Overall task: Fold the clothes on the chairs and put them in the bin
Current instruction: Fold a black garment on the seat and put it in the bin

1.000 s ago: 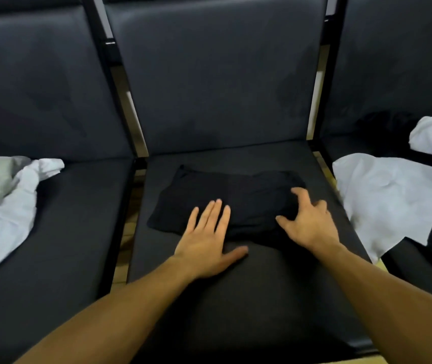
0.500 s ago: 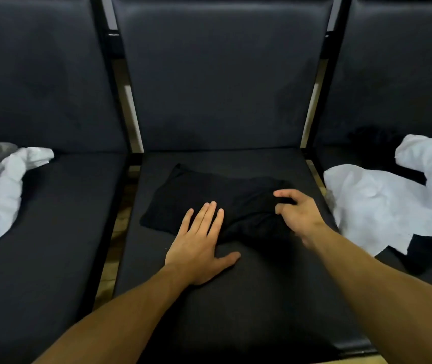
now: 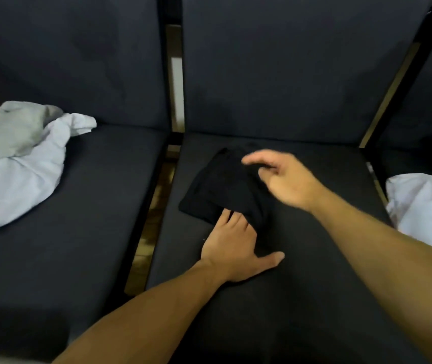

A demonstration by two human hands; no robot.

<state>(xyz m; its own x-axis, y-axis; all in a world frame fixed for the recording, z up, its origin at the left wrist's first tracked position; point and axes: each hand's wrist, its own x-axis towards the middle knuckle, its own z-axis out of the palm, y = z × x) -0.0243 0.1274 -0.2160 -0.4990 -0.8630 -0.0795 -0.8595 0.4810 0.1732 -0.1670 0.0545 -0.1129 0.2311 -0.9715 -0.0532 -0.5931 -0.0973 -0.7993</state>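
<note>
Black cloth (image 3: 222, 190) lies folded mid-frame on the centre seat (image 3: 314, 258); our left hand (image 3: 233, 248) lies flat, fingers under its near edge; our right hand (image 3: 283, 177), blurred, hovers above, fingers loose; white clothes (image 3: 18, 174) at left.

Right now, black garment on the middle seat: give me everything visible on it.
The black garment is a soft, matte fabric bundle, folded over into a compact, roughly wedge-shaped stack with layered edges showing. It lies flat on the middle chair seat, toward its left side. The left hand has its fingertips tucked under the near edge. The right hand, blurred, is over its right side with fingers spread; whether they touch is unclear.
</note>
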